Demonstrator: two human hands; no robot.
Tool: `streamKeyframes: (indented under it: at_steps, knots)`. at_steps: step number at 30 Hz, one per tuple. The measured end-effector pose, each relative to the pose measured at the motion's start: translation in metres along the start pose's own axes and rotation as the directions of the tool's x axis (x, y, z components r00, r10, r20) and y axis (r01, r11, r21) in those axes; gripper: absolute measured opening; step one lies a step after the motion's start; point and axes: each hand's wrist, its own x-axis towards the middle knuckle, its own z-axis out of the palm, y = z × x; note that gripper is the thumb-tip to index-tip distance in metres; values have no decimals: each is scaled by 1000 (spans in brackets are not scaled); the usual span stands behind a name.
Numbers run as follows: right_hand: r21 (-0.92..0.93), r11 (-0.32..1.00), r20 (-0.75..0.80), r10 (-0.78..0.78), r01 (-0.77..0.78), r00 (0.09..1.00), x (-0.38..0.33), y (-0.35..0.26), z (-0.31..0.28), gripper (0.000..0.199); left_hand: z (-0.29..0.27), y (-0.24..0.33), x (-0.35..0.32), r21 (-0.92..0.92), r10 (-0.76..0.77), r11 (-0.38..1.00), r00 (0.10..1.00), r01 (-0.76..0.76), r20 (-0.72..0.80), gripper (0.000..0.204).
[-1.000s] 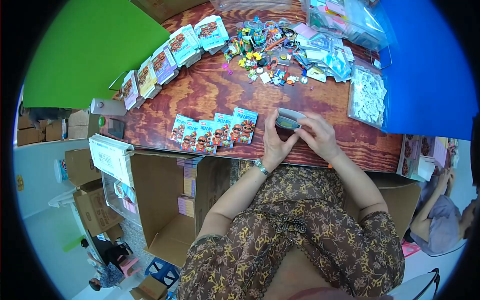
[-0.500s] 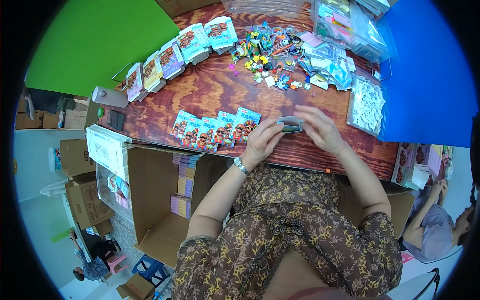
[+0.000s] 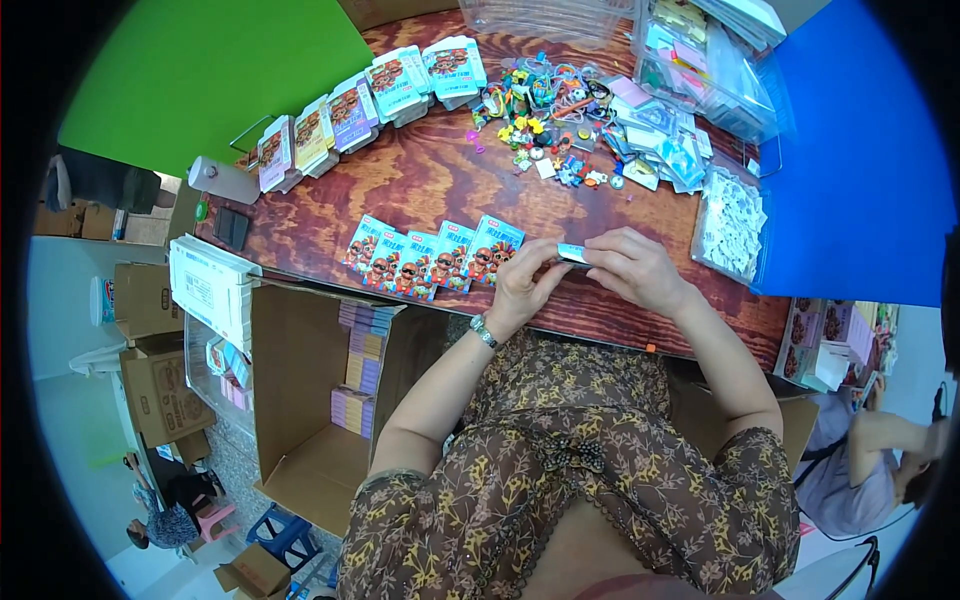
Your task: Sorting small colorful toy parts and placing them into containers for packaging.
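Between my two hands, at the front edge of the table, is a small blue and white cardboard box, seen end-on. My left hand grips its left side with thumb and fingers. My right hand has its fingers closed on the box's right end, over the flap; those fingertips partly hide it. Just left of my left hand lie several blue printed small boxes, overlapping in a row on the wood.
Rows of flat printed cartons line the back left. A heap of small toys and cards lies at the back. A clear tray of white pieces stands right. Below the table's left edge is a large cardboard box.
The box's open mouth now looks covered by its flap. My right hand's fingers have come down from above and closed on its right end. My left hand keeps its hold.
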Motion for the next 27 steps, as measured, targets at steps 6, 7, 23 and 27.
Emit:
streamKeyframes:
  at_steps: [6, 7, 23, 27]
  knots:
    - [166, 967, 73, 182, -192, 980, 8, -1, -2, 20, 1, -5, -3, -3, 7, 1000, 1000, -7, -10, 29]
    - [165, 954, 107, 236, -251, 966, 11, -3, -4, 21, 1, -4, -3, -3, 7, 1000, 1000, -7, -11, 29]
    - [-116, 982, 4, 153, -152, 988, 8, -15, 10, 35, 4, -5, -4, -26, 3, 1000, 1000, -4, -23, 28]
    - [-173, 979, 6, 108, -105, 994, 4, -15, 12, 41, 4, -8, -4, -21, 36, 999, 999, -37, -39, 27]
